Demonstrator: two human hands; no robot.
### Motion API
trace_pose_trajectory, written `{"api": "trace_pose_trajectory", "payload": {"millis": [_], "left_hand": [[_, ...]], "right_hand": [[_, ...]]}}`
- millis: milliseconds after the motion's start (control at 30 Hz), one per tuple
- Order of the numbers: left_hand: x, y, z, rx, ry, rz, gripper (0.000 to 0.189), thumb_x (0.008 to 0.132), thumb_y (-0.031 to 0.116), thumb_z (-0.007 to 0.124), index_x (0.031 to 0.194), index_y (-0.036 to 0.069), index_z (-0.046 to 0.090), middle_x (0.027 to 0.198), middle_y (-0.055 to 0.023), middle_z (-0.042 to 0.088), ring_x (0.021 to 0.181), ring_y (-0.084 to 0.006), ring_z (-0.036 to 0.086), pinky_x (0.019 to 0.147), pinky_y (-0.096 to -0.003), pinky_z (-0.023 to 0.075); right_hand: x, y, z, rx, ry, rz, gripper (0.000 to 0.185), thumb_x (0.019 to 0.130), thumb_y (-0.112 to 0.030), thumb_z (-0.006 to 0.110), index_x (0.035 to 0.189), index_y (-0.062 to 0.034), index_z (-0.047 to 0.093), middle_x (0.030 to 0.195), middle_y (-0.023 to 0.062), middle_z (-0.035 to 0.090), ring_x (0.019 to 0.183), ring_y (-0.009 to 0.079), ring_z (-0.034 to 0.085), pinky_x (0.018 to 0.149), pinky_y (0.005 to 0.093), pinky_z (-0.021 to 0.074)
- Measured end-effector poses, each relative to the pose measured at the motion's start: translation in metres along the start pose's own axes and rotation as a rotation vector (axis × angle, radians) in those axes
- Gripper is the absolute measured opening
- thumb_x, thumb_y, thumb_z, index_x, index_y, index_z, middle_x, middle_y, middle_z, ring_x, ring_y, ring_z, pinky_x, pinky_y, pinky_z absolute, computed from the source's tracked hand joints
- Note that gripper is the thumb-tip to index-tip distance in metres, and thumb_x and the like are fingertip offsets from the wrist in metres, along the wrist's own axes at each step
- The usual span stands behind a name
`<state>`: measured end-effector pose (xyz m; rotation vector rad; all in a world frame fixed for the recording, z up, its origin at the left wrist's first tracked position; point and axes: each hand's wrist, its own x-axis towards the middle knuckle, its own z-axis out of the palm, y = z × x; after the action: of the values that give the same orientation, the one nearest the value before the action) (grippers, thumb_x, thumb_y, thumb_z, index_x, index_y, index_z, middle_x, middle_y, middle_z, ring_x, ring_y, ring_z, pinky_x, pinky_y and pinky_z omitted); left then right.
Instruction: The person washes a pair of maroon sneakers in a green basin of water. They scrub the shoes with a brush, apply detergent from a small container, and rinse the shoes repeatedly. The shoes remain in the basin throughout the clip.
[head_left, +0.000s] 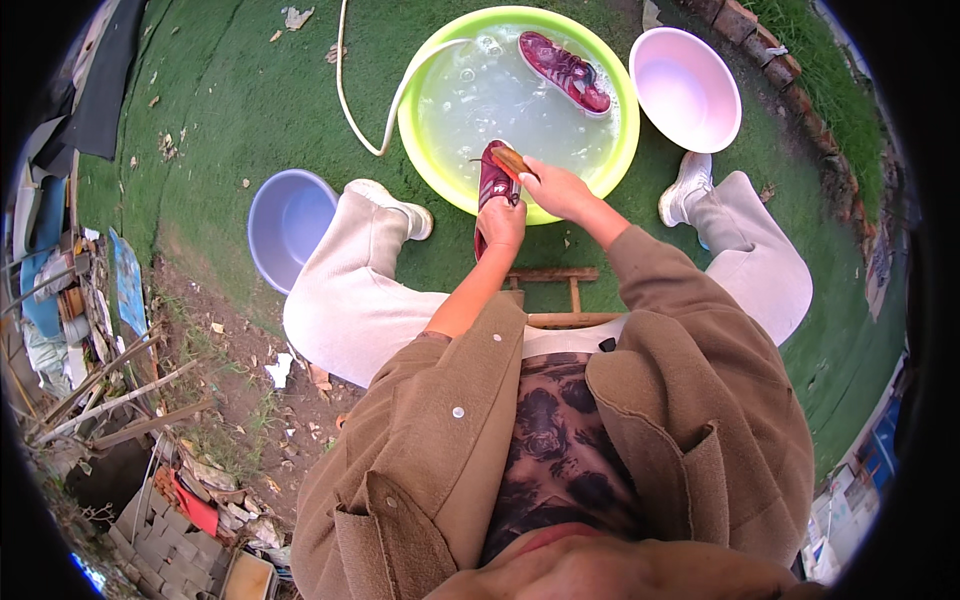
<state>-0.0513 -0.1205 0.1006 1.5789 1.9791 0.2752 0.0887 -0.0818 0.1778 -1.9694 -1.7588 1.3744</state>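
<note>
My left hand (501, 223) grips a dark red sneaker (491, 174) near its opening, the toe pointing away from me over the near rim of a yellow-green basin (632, 142). In my right hand (556, 189) is a scrubbing brush (511, 160) with a wooden back and orange-red bristles. Its bristles are against or very close to the sneaker's toe; the exact contact is hidden. Cloudy, bubbly water (480, 97) fills the basin. A second dark red sneaker (562, 71) with pale stripes lies in the water at the far right side.
A pale hose (390, 120) runs over the basin's left rim. A pink basin (686, 90) stands at the right, a blue-purple basin (291, 225) by my left leg. Under me is a wooden stool (555, 275). Brick edging (795, 90) borders the green turf; debris (67, 300) lies left.
</note>
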Motion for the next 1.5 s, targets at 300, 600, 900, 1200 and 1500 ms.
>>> {"api": "trace_pose_trajectory", "payload": {"millis": [300,600,900,1200,1500], "left_hand": [[0.008,0.004,-0.003,-0.076,0.021,-0.058,0.037,0.074,0.033,0.069,0.071,-0.003,0.064,0.079,-0.0272,0.065,0.079,-0.046,0.064,0.075,-0.0518,0.0504],[0.011,0.005,-0.005,-0.089,0.0,-0.106,0.037,0.075,0.035,0.07,0.074,-0.002,0.066,0.083,-0.0283,0.067,0.084,-0.0454,0.066,0.079,-0.0517,0.0512],[0.018,0.001,-0.001,-0.135,-0.006,-0.166,0.042,0.072,0.038,0.073,0.073,-0.003,0.064,0.079,-0.0272,0.067,0.079,-0.0438,0.066,0.075,-0.0493,0.0515],[0.04,-0.008,0.008,-0.174,-0.027,-0.19,0.054,0.07,0.05,0.08,0.076,-0.001,0.064,0.077,-0.0223,0.068,0.075,-0.0373,0.068,0.07,-0.0453,0.0524],[0.051,-0.02,0.016,-0.8,-0.068,-0.318,0.037,0.09,0.031,0.071,0.072,0.0,0.062,0.065,-0.0058,0.061,0.058,-0.0175,0.054,0.059,-0.0393,0.0453]], "right_hand": [[0.095,0.043,0.029,0.13,0.329,0.001,0.051,0.097,-0.043,0.042,0.136,-0.0112,0.052,0.113,0.0247,0.067,0.106,0.0444,0.062,0.091,0.0505,0.0473],[0.06,0.067,0.008,0.437,-0.122,0.337,0.054,0.096,-0.041,0.047,0.14,-0.0107,0.052,0.108,0.0236,0.069,0.101,0.0428,0.065,0.088,0.0501,0.0485],[0.054,0.009,0.022,0.033,0.17,-0.034,0.057,0.097,-0.043,0.047,0.145,-0.0125,0.047,0.119,0.0242,0.065,0.11,0.0423,0.061,0.094,0.0479,0.0478],[-0.002,0.033,0.022,-0.064,-0.03,0.008,0.056,0.097,-0.044,0.049,0.147,-0.0187,0.045,0.114,0.0228,0.067,0.103,0.0412,0.065,0.089,0.0475,0.0496],[0.104,0.111,0.037,0.115,0.287,0.192,0.057,0.097,-0.043,0.05,0.143,-0.0093,0.046,0.101,0.0203,0.066,0.089,0.0382,0.062,0.078,0.047,0.0477]]}}
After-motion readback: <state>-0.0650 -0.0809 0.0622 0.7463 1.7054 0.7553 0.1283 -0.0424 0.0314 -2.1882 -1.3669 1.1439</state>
